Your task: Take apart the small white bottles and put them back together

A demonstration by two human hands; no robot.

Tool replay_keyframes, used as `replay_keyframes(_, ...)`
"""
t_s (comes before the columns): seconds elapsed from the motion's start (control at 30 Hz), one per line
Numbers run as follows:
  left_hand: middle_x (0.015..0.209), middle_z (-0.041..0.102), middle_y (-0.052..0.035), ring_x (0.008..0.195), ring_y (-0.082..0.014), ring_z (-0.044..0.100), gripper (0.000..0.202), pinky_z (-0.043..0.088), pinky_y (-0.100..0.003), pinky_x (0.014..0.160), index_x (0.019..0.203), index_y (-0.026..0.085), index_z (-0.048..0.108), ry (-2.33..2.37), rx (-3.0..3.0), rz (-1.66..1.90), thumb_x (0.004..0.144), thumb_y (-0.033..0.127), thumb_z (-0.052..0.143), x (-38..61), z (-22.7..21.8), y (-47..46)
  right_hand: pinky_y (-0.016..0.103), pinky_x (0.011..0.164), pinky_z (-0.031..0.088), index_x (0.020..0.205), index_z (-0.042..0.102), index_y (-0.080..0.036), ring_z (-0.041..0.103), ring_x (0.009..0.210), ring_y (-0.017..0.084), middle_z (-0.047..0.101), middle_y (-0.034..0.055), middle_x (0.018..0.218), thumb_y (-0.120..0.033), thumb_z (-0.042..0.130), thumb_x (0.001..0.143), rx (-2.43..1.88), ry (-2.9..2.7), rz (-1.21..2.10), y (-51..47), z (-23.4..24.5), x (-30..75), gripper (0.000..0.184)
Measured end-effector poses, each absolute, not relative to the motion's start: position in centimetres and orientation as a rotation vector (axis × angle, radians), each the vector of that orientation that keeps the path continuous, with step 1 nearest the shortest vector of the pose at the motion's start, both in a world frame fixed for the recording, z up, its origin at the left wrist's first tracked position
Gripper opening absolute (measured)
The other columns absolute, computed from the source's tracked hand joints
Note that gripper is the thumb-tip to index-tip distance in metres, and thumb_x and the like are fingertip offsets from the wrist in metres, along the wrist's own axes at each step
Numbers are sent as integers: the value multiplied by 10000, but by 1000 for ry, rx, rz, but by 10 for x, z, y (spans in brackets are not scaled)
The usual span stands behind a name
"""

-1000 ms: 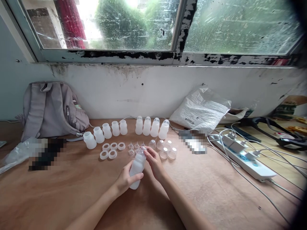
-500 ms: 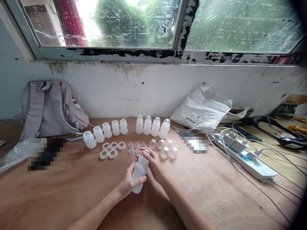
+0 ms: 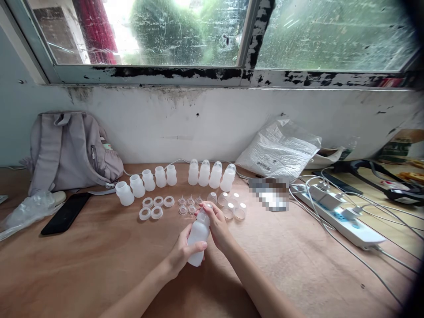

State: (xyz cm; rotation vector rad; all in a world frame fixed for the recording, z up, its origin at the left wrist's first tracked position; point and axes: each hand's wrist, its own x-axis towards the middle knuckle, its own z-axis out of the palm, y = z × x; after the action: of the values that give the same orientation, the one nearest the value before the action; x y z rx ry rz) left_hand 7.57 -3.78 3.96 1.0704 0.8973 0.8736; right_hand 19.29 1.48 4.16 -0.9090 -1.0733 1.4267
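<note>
A frosted white baby bottle leans in front of me, its top tilted away and to the right. My left hand wraps round its body, thumb across the front. At the top, my right hand has its fingers closed over the clear cap, largely covering it. Beyond my hands lie several white collar rings, several clear nipples and several clear dome caps. Behind them stand a row of uncapped bottles on the left and a row of capped bottles on the right.
A grey backpack leans at the back left, with a black phone and a plastic bag before it. On the right are a silver mailing bag, a power strip with trailing cables, and a black headset-like frame.
Both hands and the bottle have shifted slightly right and up. The bottle stands a little more upright, and the right fingers now cover more of its cap.
</note>
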Motion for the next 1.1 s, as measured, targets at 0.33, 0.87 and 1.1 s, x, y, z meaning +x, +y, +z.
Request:
replay_keyframes(0.33, 757, 521, -12, 671, -140, 467, 280, 389, -245, 608, 959, 172, 498, 1082, 1401, 1036, 706, 278, 558, 83, 44, -45, 255, 546, 422, 830, 504, -223, 552, 634, 162, 591, -5, 664, -405, 525, 749, -841, -1066, 1395, 12, 48, 194, 200)
replay_keyframes(0.87, 716, 498, -29, 476, -104, 506, 226, 356, -185, 344, 871, 138, 448, 482, 724, 809, 677, 246, 490, 77, 43, -41, 236, 494, 384, 802, 512, -201, 522, 587, 143, 579, 5, 669, -379, 511, 751, -819, -1064, 1444, 8, 68, 198, 185)
replay_keyframes(1.1, 641, 521, -39, 432, -129, 526, 347, 353, -175, 302, 943, 125, 459, 297, 671, 550, 604, 188, 497, 72, 24, -48, 255, 611, 395, 856, 465, -214, 535, 655, 133, 580, -7, 734, -412, 489, 750, -886, -882, 987, 30, 69, 234, 225)
